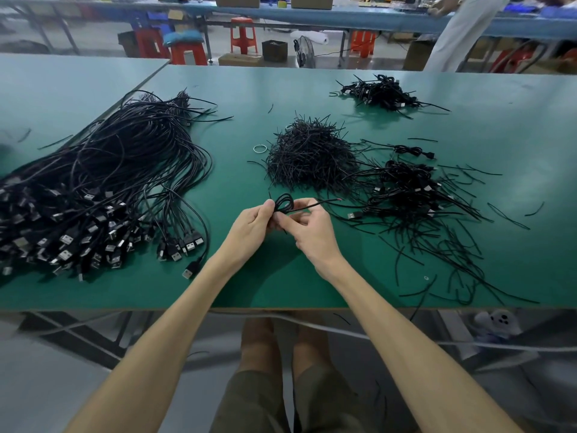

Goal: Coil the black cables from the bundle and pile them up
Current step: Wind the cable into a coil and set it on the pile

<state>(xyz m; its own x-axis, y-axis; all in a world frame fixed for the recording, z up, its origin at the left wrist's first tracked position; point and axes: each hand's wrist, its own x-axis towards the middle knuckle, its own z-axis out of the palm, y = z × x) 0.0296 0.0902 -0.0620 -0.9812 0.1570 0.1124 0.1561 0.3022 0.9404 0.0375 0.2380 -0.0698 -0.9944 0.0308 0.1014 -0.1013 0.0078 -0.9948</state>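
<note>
Green worktable (296,276) strewn with black cables (103,182), workshop beyond.

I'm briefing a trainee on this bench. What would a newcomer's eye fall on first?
A bundle of black USB cables covers the left side of the green table. At centre, the left hand and right hand pinch a coiled cable, with a heap of short black strands behind and a pile of coiled cables to the right.
</note>
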